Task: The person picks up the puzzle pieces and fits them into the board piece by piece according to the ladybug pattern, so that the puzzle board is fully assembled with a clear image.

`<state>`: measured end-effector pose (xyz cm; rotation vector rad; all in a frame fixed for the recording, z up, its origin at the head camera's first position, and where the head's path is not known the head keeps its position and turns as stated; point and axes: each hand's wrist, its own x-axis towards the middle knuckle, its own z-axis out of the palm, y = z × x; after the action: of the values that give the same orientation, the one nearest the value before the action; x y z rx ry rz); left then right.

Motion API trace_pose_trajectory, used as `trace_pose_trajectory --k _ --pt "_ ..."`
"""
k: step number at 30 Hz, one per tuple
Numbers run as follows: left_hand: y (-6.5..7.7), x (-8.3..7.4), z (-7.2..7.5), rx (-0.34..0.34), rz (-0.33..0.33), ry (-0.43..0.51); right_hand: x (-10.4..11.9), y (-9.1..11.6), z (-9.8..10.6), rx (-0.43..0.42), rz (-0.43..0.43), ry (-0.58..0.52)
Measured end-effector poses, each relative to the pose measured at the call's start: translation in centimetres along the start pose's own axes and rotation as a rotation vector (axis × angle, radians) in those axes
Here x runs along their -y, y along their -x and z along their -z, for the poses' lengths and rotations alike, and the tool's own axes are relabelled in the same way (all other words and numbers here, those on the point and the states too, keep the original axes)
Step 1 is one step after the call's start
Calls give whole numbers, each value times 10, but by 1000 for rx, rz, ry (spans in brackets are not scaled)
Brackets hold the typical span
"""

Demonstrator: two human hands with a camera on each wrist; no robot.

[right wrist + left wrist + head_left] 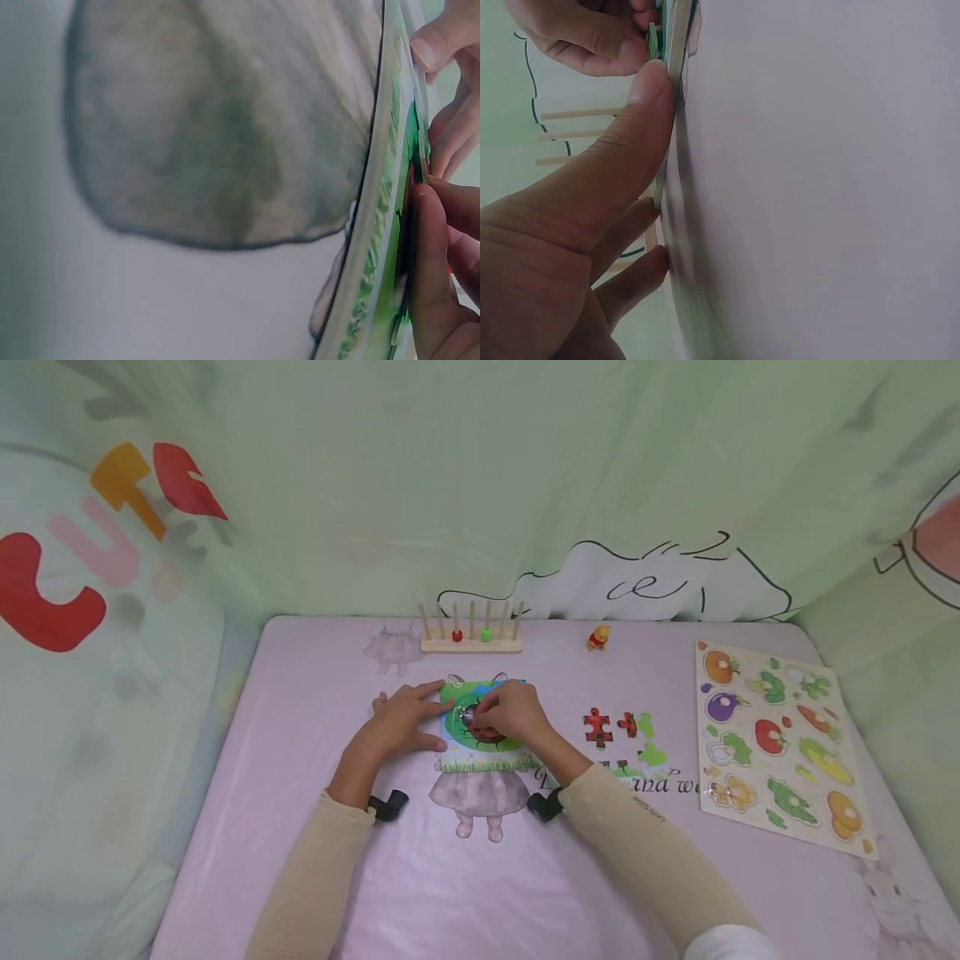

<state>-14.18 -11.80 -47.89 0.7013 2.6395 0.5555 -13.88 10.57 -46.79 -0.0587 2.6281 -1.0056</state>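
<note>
A ladybug puzzle board (480, 766) with a grassy lower border lies flat on the table. Beside its left edge my left hand (401, 720) is spread, its fingers fairly straight; in the left wrist view its thumb presses against the board's edge. Above the ladybug picture, my right hand (516, 710) pinches a thin puzzle piece (653, 41) between thumb and fingers, partly hidden by them. In the right wrist view those fingertips are right at the picture's surface. Several loose puzzle pieces (597, 727), red-and-black and green, lie to the right of the board.
Behind the board stands a wooden peg rack (471, 646) with a red and a green bead. A small yellow-and-red bear figure (597, 638) sits to its right. A vegetable peg board (780, 743) lies at the table's right side.
</note>
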Motion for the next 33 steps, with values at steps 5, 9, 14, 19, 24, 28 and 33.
trace_pose_trajectory --k 5,9,14,19,24,28,33 --pt "1 0 0 -7 -1 8 2 -2 1 6 -13 3" --pt "1 0 -1 -16 -7 12 2 -3 0 8 -5 16" --pt "1 0 -2 -19 -11 19 0 -1 2 -5 31 55" --pt "2 0 0 -14 -4 33 -3 -2 4 -17 112 103" --pt "2 3 -1 -12 2 48 -7 -7 4 61 157 189" --pt "1 4 -3 -12 4 52 -5 -10 4 108 142 219" --pt "2 2 -3 -3 17 68 -1 -9 5 116 103 239"
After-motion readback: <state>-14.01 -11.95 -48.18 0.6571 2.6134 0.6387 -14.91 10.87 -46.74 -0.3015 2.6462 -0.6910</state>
